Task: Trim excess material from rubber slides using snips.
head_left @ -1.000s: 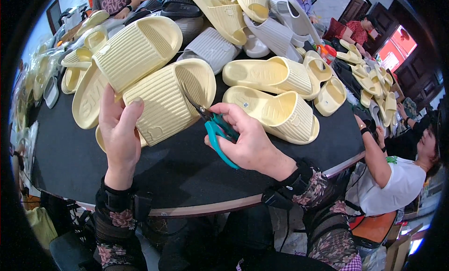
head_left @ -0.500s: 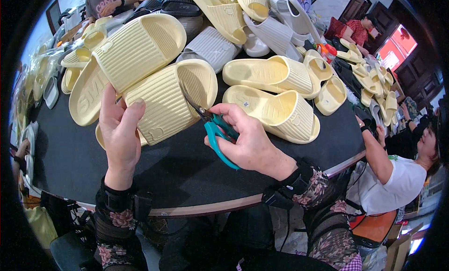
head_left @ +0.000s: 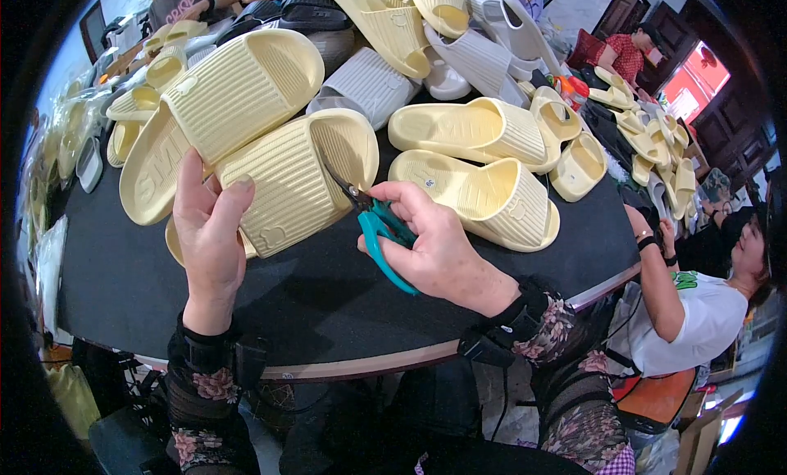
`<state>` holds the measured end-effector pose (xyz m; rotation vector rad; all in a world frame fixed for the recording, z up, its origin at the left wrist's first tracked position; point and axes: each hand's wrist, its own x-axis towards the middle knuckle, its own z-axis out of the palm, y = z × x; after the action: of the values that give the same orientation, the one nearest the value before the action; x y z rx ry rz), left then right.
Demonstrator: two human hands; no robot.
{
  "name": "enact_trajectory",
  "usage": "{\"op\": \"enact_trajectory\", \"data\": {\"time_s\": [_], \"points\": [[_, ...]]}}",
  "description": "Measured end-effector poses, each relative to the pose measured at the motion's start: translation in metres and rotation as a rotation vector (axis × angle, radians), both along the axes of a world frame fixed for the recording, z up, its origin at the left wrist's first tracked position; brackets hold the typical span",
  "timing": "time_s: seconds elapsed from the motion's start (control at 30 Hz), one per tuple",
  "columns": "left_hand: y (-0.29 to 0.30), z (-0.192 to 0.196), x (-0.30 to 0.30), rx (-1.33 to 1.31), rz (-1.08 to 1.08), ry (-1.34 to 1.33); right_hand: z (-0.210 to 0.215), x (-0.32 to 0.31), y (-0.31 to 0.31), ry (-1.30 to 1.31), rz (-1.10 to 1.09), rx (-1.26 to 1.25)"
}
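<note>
My left hand [head_left: 211,233] grips a pale yellow slide sandal [head_left: 283,198] by its strap side, with the thumb up along the ribbed strap. A second pale yellow slide [head_left: 238,90] lies against it, higher up and tilted; my index finger reaches between the two. In my right hand [head_left: 438,250] is a pair of small scissors [head_left: 379,239] with teal handles, fingers wrapped round them. The dark blades lie against the strap edge at the lower sandal's opening. Whether they are cutting anything is too small to tell.
A pair of pale yellow slides [head_left: 484,198] rests right of the scissors on the black table [head_left: 328,319]. Behind is a heap of yellow, grey and white slides [head_left: 369,86]. A co-worker in a white shirt [head_left: 680,319] sits at the right. Plastic-wrapped slides [head_left: 57,147] line the left.
Both sandals have shifted very slightly left; my hands and the scissors stay nearly still. Another person's hand at the left edge has gone out of sight. The right co-worker's arm has moved a little.
</note>
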<state>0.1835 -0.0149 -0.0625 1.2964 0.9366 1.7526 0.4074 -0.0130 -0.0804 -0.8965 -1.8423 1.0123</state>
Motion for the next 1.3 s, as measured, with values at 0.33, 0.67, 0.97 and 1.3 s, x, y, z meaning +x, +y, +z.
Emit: {"op": "enact_trajectory", "data": {"time_s": [0.33,0.67,0.97,1.3], "points": [[-0.003,0.000,0.000,-0.015,-0.003,0.038,0.005,-0.002,-0.003,0.043,-0.004,-0.022],[-0.003,0.001,0.004,-0.055,-0.078,0.053,-0.001,-0.001,0.000,0.089,-0.051,-0.041],[0.004,-0.014,-0.007,-0.054,-0.092,-0.019,0.009,0.001,-0.002,-0.093,-0.063,-0.055],[-0.002,-0.010,-0.007,-0.010,-0.028,-0.007,0.012,0.000,-0.006,-0.039,-0.034,0.003]]}}
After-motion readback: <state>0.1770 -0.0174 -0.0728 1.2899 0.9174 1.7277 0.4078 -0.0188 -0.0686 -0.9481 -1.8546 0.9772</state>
